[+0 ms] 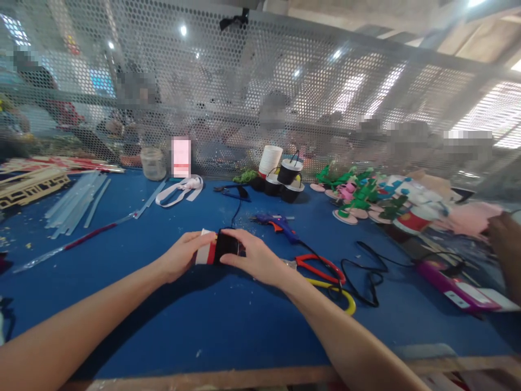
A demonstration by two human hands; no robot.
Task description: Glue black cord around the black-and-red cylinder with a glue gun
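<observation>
A small paper cup (pixel 203 255), white with a red band, lies on its side between my two hands over the blue table. My left hand (pixel 182 254) is closed around its white and red end. At the other end, the fingers and thumb of my right hand (pixel 257 257) grip a black sleeve (pixel 225 247) on the cup; whether it covers the cup's base is hidden. A thin black cord (pixel 236 213) rises from the sleeve toward the back. Just beyond my right hand lies a blue glue gun (pixel 280 224), and scissors with red and yellow handles (pixel 320 265) lie beside my right forearm.
Glue sticks (pixel 77 205), white ribbon (pixel 179 191) and a jar (pixel 153 164) lie left. Behind stand stacked cups (pixel 270 159) and black-covered cups (pixel 289 171). Pipe-cleaner plants (pixel 358 195), a purple power strip (pixel 456 288) and another person's hand (pixel 504 239) are right.
</observation>
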